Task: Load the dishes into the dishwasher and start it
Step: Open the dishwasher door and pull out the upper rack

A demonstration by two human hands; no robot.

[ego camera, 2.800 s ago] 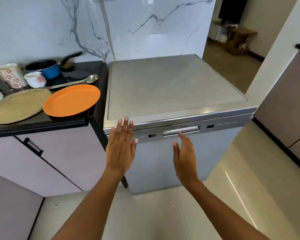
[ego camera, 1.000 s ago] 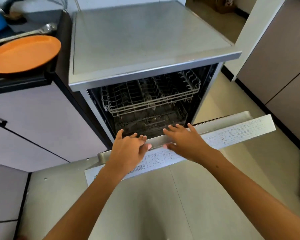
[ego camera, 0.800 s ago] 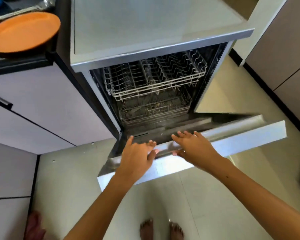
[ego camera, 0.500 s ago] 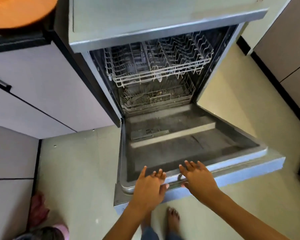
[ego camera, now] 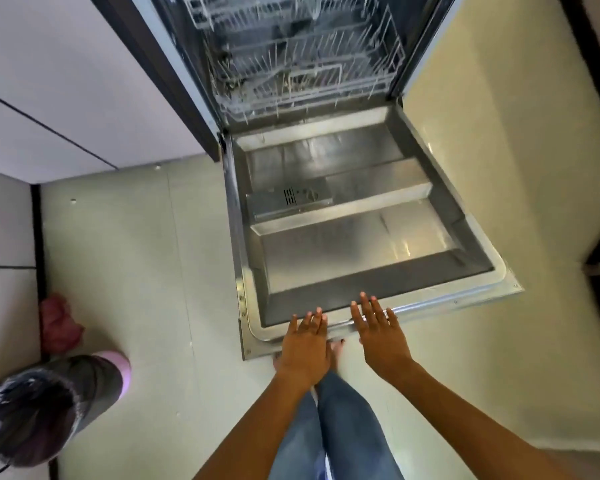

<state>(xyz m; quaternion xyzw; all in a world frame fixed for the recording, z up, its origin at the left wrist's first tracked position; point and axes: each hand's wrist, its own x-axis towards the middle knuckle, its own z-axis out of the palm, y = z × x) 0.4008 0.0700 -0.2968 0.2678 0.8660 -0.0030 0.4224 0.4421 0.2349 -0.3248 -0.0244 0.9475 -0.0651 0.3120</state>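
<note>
Dishwasher door (ego camera: pixel 354 237) lying fully lowered, flat over the floor (ego camera: pixel 136 271), inner steel face up. Lower rack (ego camera: pixel 302 74) sitting inside the tub, no dishes discernible in it. Left hand (ego camera: pixel 305 348) and right hand (ego camera: pixel 381 337) resting side by side at the door's near edge, fingers straight, flat, gripping nothing. Bin with dark liner (ego camera: pixel 45 407) standing at left, well apart from the door.
</note>
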